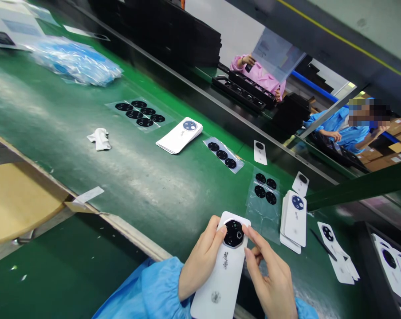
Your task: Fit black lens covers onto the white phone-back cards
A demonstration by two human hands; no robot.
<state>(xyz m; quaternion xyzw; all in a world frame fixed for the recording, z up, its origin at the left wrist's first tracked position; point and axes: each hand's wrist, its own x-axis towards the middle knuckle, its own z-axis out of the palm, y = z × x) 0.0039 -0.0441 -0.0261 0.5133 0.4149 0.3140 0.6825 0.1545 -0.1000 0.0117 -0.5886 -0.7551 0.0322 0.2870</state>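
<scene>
A white phone back cover [222, 272] with a black round camera piece [234, 233] at its top is held low in the middle. My left hand [200, 259] grips its left edge, thumb near the camera piece. My right hand [270, 274] touches the cover's right side, its fingertips pinched against the rim of the camera piece. Both sleeves are blue.
On the green belt [87, 133] lie clear sheets with black round pieces [140, 113] [223, 154] [265, 188], stacks of white covers [180, 135] [295, 217], a crumpled white scrap [100, 138] and a blue plastic bag [76, 60]. Other people work across the belt, one in pink [258, 75].
</scene>
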